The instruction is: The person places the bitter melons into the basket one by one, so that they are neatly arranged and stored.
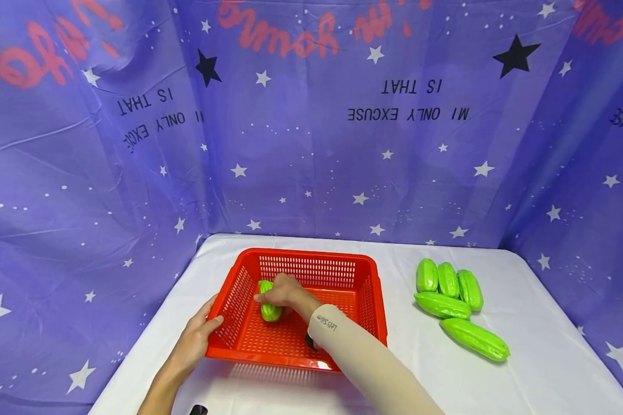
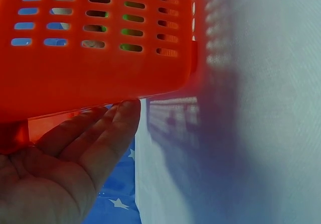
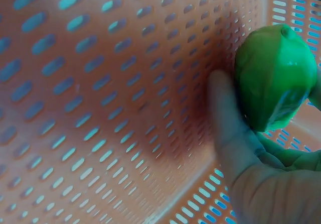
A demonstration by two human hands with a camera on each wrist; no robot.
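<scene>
Fingers of the right hand (image 1: 282, 292) curl round a green toy gourd (image 1: 269, 302) inside the red basket (image 1: 370, 300), low against its left wall — the right wrist view shows the thumb pressed along one side of it. The gourd (image 3: 271, 81) is glossy bright green plastic, plump and oblong, with lengthwise ridges and a small nub at its tip; its end points up toward the slotted wall. A beige sleeve (image 1: 353, 351) covers the right forearm, which crosses the basket's front rim.

The left hand (image 1: 197, 337) rests at the basket's near left corner — thumb on top of the rim, straight fingers (image 2: 108, 128) lying flat under the edge, palm open and relaxed.

Five more green gourds (image 1: 459, 308) of the same make lie in a loose cluster on the white tablecloth (image 1: 550, 357), well to the right of the basket. A purple starry cloth (image 1: 311, 161) hangs behind the table.
</scene>
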